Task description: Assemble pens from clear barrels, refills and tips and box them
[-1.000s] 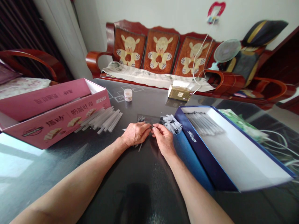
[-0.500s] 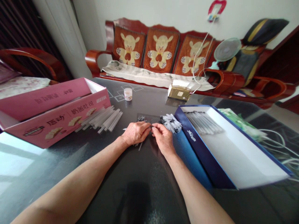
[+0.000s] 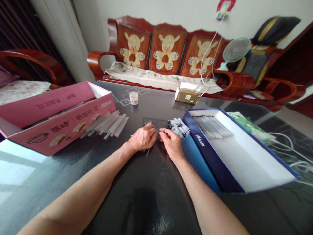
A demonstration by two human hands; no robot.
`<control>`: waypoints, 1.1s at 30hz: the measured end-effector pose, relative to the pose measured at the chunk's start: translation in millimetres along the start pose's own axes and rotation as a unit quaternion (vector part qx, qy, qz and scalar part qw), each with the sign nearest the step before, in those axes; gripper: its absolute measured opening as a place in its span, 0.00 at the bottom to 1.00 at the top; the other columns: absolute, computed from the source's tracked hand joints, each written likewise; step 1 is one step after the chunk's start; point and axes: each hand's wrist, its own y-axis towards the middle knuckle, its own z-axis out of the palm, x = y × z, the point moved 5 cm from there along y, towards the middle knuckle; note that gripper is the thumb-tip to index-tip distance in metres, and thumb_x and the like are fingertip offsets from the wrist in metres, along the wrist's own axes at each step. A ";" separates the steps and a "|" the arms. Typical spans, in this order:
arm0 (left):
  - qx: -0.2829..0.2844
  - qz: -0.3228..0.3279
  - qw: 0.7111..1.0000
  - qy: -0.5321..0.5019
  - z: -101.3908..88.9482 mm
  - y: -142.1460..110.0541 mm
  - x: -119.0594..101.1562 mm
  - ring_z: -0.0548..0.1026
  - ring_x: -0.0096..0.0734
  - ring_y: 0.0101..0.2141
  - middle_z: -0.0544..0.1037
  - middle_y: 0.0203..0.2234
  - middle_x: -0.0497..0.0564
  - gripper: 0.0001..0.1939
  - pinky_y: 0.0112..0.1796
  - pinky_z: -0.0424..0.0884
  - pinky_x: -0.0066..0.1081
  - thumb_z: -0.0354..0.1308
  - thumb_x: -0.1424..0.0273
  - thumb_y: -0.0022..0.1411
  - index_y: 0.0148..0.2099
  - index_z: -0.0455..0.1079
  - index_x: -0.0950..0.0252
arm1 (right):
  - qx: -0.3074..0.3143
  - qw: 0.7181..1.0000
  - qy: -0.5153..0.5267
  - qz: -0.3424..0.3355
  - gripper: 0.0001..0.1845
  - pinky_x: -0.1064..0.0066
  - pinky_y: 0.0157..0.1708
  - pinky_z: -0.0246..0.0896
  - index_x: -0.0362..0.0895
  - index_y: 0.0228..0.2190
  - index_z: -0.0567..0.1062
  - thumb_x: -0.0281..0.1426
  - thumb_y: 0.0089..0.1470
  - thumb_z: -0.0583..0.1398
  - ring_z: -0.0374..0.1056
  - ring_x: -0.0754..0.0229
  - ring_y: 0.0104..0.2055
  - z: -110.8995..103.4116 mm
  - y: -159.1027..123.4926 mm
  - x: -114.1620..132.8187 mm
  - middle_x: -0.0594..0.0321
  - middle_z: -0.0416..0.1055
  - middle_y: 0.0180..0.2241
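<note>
My left hand [image 3: 141, 140] and my right hand [image 3: 172, 143] meet fingertip to fingertip over the dark glass table [image 3: 146, 182], both pinched on a thin clear tube whose ends poke out beside the left hand. A small heap of dark little parts [image 3: 147, 123] lies just beyond the left fingers. A pile of short white pieces [image 3: 179, 126] sits right behind the right hand. Left of the hands lies a pile of long clear tubes [image 3: 107, 123].
A pink carton [image 3: 56, 120] stands open at the left. A blue-rimmed white box [image 3: 234, 153] at the right holds several finished tubes [image 3: 212, 126]. A small jar [image 3: 133, 98] and a gold box [image 3: 187, 95] sit at the far edge, before a wooden sofa. White cables trail at right.
The hands stay together on the same spot with only slight finger motion. The view has drifted a little to the right and down.
</note>
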 end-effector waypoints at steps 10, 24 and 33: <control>-0.006 0.021 0.998 0.051 -0.6 -0.4 3.4 0.70 0.33 0.35 0.72 0.34 0.55 0.15 0.39 0.69 0.32 0.43 0.68 0.68 0.42 0.70 0.67 | -0.002 0.999 0.036 0.036 0.19 0.67 0.32 0.72 0.42 0.35 0.78 0.42 0.44 0.64 0.74 0.59 0.31 1.6 0.4 -1.8 0.61 0.77 0.28; -0.032 0.058 0.997 0.048 -3.4 0.5 -4.2 0.68 0.35 0.35 0.73 0.33 0.56 0.16 0.40 0.67 0.35 0.43 0.68 0.68 0.43 0.71 0.68 | -0.013 0.994 -0.096 0.040 0.25 0.70 0.23 0.68 0.44 0.24 0.72 0.52 0.52 0.53 0.70 0.60 0.23 0.5 -3.8 13.5 0.60 0.73 0.23; -0.024 0.053 0.997 0.041 -1.9 -0.8 -2.4 0.68 0.35 0.35 0.72 0.33 0.55 0.15 0.41 0.66 0.35 0.44 0.69 0.67 0.44 0.71 0.68 | 0.022 0.995 -0.092 0.022 0.18 0.72 0.26 0.69 0.44 0.29 0.72 0.46 0.50 0.57 0.70 0.61 0.26 1.4 -4.0 14.9 0.63 0.73 0.25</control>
